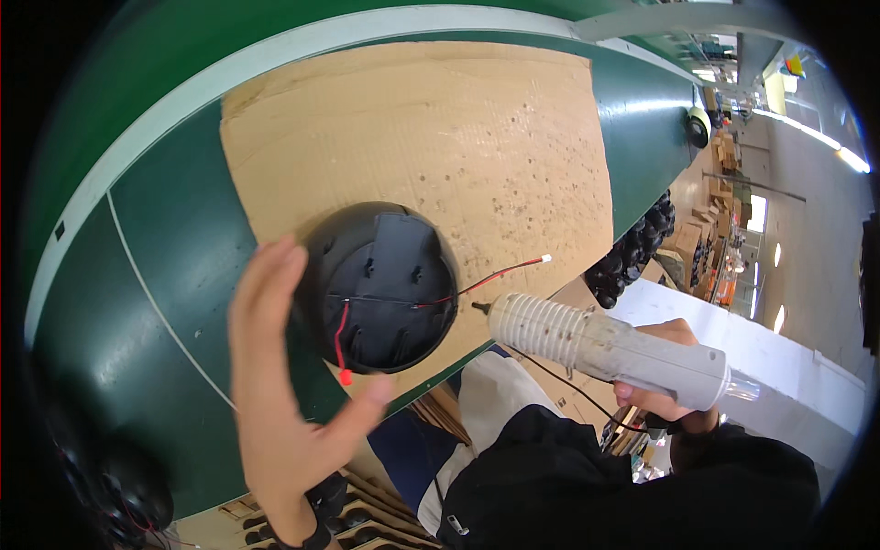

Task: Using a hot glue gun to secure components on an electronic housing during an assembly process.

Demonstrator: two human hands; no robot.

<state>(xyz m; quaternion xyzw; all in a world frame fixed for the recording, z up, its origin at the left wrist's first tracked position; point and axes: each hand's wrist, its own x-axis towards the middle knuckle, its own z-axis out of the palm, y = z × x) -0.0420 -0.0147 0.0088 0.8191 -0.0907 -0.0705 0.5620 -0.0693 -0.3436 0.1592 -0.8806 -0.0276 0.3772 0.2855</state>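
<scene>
A round black plastic housing (390,243), hollow side up, sits on a sheet of cardboard. Out of it come a short red wire with a red connector (345,377) and a red-and-black wire (500,275) with a white plug. My left hand (284,394) is open beside the housing's left rim, thumb and fingers spread; I cannot tell whether a fingertip touches it. In my right hand (655,400) is a grey-white hot glue gun (605,348) with a ribbed barrel. Its dark nozzle points at the housing's right side, a little apart from it.
The cardboard sheet (367,110), spotted on its right half, covers part of the green table (174,284). Black rounded parts (133,481) lie at the lower left, and more are heaped (632,252) beyond the table's right edge. A black cable (568,380) hangs below the gun.
</scene>
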